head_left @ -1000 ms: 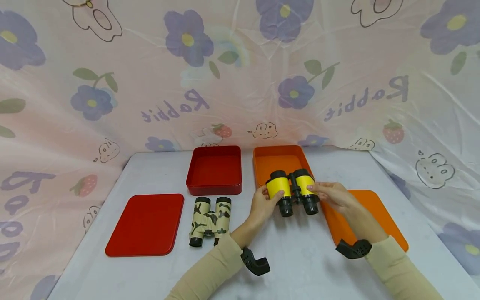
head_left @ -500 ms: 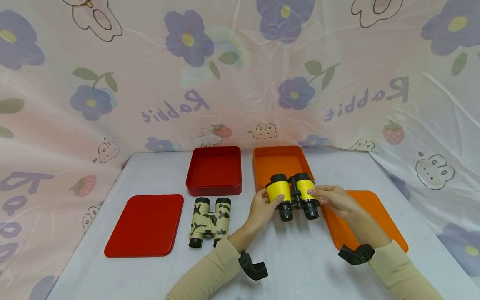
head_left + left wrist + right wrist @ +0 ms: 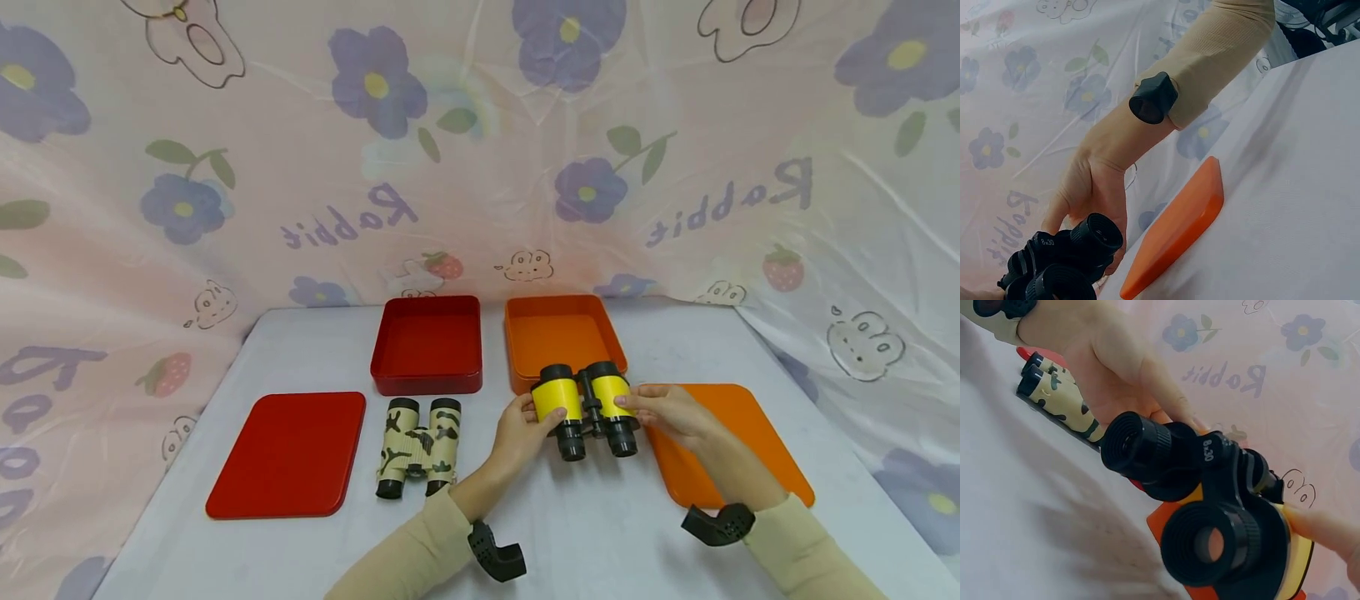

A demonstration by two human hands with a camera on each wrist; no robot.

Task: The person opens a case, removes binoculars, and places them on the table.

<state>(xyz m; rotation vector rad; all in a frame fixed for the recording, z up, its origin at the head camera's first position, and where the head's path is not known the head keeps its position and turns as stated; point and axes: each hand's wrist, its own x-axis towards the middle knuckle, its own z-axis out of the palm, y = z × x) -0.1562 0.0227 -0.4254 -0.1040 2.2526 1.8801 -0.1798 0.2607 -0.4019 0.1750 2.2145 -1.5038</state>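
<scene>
Yellow-and-black binoculars [image 3: 557,402] are held between both hands, above the table in front of the orange box [image 3: 564,325]. My left hand [image 3: 519,435] grips the left barrel, thumb on the yellow band. The right barrel is pinched by my right hand [image 3: 670,411], its thumb on top and the other fingers partly hidden. In the right wrist view, the eyepieces of the binoculars [image 3: 1219,478] face the camera, and the table lies below them. The left wrist view catches only the dark eyepiece end of the binoculars [image 3: 1054,256] and the right hand [image 3: 1102,194].
Camouflage binoculars [image 3: 417,448] lie left of my left hand. An uncovered red box [image 3: 427,387] stands behind them, beside the orange one. A red lid [image 3: 288,457] lies at the left, and an orange lid [image 3: 738,442] under my right forearm. A patterned cloth hangs behind.
Both hands have drawn the yellow-and-black binoculars a little toward me, away from the orange box. The grip looks the same. Boxes, lids and camouflage binoculars stay in place.
</scene>
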